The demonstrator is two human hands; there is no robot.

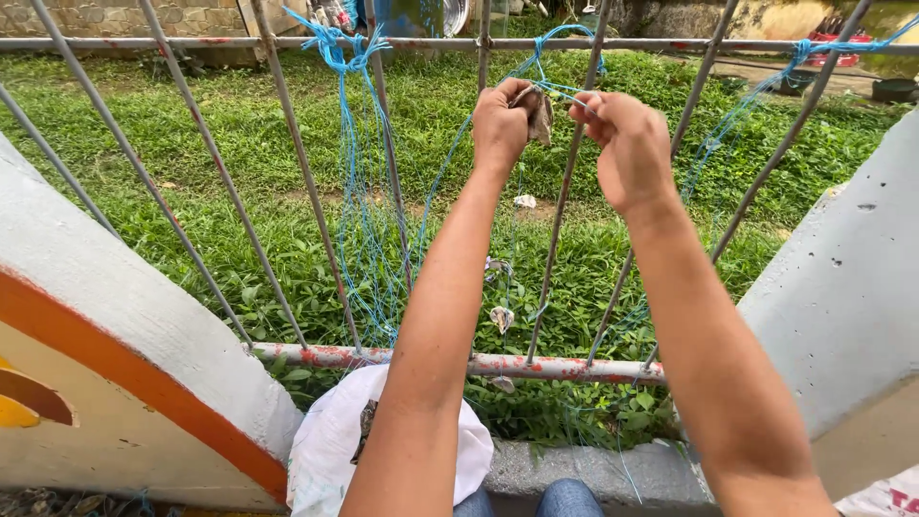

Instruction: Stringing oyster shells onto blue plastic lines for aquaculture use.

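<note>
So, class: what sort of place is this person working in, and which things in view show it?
Probably an outdoor yard edge: a metal railing between painted walls, grass beyond. Both hands, left hand and right hand, work blue net twine hung on the bars.

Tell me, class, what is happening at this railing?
A person sits facing a metal railing with grass beyond it. Both arms reach up to the blue net strung from the top bar. The left hand pinches a small pale shell-like piece caught in the strands, and the right hand grips a strand beside it. More such pieces hang lower in the net. A white bag rests by the person's knees.
</note>
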